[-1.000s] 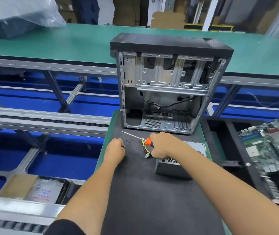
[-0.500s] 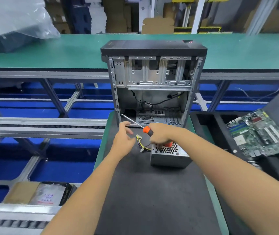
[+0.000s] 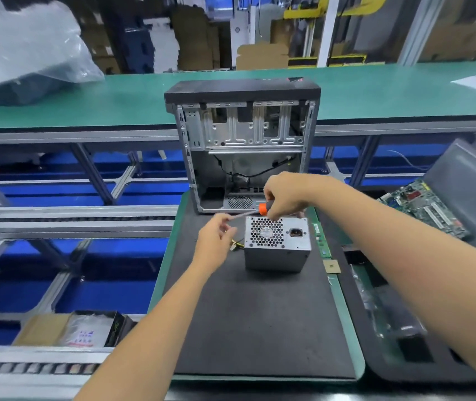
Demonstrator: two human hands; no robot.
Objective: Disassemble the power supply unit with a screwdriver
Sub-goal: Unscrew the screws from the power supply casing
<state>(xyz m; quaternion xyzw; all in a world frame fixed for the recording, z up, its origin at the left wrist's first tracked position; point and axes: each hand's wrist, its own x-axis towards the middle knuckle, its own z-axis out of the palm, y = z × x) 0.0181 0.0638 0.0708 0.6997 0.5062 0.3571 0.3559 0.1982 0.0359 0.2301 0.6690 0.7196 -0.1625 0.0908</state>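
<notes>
A grey metal power supply unit [image 3: 277, 244] stands on the dark mat [image 3: 260, 319], its fan grille and power socket facing up toward me. My right hand [image 3: 284, 195] grips the orange-handled screwdriver [image 3: 262, 209] just above the unit's far edge, the shaft pointing left. My left hand [image 3: 215, 241] is beside the unit's left side, and its fingertips pinch the tip of the blurred shaft. Yellow wires [image 3: 237, 245] trail from the unit behind that hand.
An open, emptied computer case [image 3: 242, 146] stands upright just behind the unit. A green circuit board [image 3: 424, 208] lies on a tray at the right. A small gold chip [image 3: 331, 266] sits at the mat's right edge. Conveyor rails run to the left.
The power supply unit now stands with its fan grille up. My right hand has risen with the screwdriver above it. My left hand moved from the mat to the screwdriver's tip.
</notes>
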